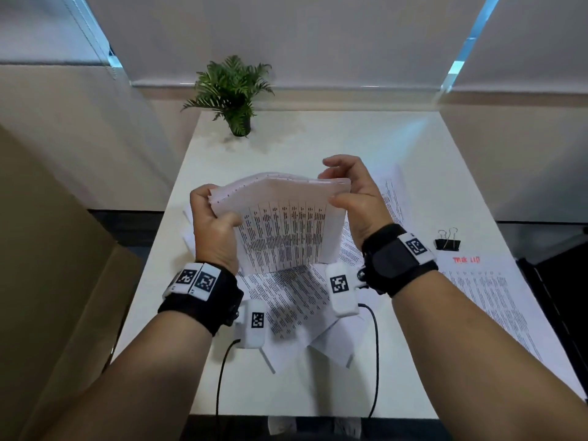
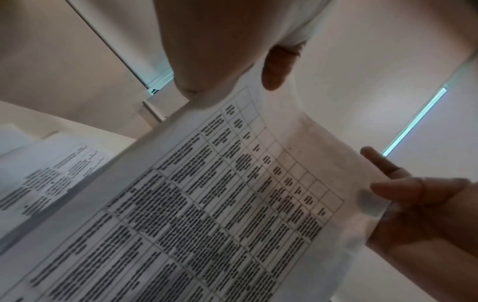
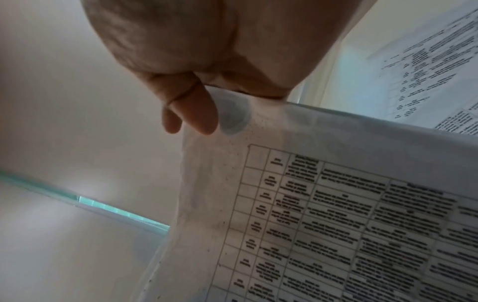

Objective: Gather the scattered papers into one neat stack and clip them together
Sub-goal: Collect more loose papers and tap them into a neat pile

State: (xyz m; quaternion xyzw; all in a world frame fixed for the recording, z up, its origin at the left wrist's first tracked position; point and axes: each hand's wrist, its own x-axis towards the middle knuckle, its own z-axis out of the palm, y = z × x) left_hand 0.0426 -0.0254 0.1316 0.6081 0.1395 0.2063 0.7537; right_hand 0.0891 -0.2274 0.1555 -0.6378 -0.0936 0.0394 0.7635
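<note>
Papers point(image 1: 283, 224) stand upright above the table point(image 1: 318, 144), gripped at their side edges by both hands: left point(image 1: 214, 227), right point(image 1: 353, 194). More sheets point(image 1: 296, 300) lie beneath; a clip point(image 1: 448, 242) sits right.

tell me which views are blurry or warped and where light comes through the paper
Head view: sharp in the middle, wide-angle bend at the white table's edges, black metal binder clip crisp. Left wrist view: the printed white paper stack is motion-smeared, and the left hand looms pale and soft. Right wrist view: backlight glows through the sheet, showing a fingertip shadow under the right hand.
</note>
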